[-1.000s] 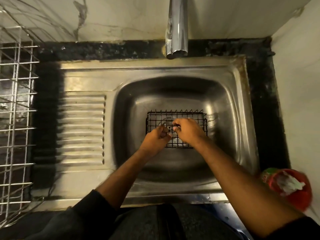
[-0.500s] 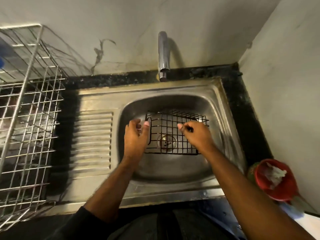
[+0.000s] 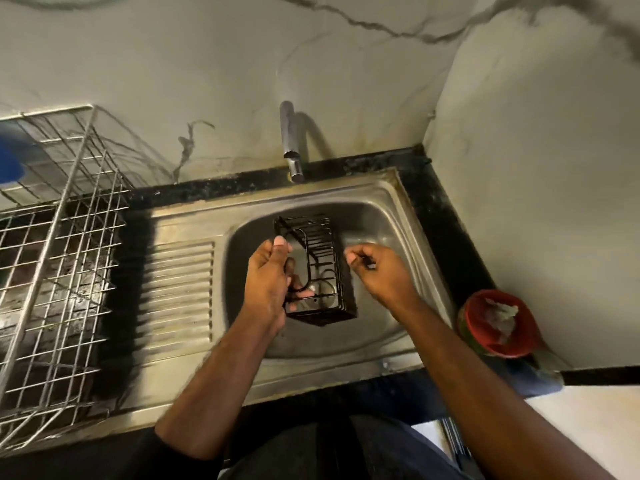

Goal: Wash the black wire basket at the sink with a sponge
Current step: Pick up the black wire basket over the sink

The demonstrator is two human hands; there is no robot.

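A person's left hand (image 3: 268, 284) grips the near-left edge of the black wire basket (image 3: 317, 270), held tipped up over the sink bowl (image 3: 388, 244), its long axis running toward the tap (image 3: 291, 147); the right hand (image 3: 375, 271), just right of the basket, is curled, pinching something small and dark; no sponge shows
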